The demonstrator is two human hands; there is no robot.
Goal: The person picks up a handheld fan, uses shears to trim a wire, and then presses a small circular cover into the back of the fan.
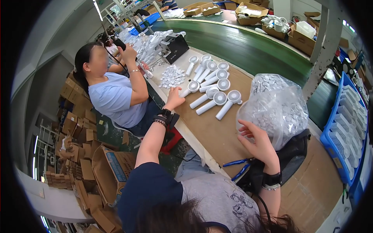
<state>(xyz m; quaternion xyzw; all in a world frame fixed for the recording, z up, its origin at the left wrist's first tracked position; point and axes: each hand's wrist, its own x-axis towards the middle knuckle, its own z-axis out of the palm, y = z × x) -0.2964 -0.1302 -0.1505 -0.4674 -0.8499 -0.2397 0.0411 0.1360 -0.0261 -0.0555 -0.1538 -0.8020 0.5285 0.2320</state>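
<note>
My left hand (175,98) reaches across the table, its fingers closed about the handle end of a white handheld fan (193,86). That fan lies flat, its round grille head pointing away from me. Beside it, several more white handheld fans (220,98) lie in a loose group. My right hand (257,143) is open, fingers apart and slightly curled, with nothing in it. It hovers next to a clear plastic bag (278,112) filled with small white and grey parts.
Blue-handled pliers (237,165) lie by a black mesh bag (289,161). A co-worker (112,87) sits at left, near small white pieces (172,76) and a black box (173,49). A blue crate (344,128) stands right; a green conveyor belt (221,42) runs behind.
</note>
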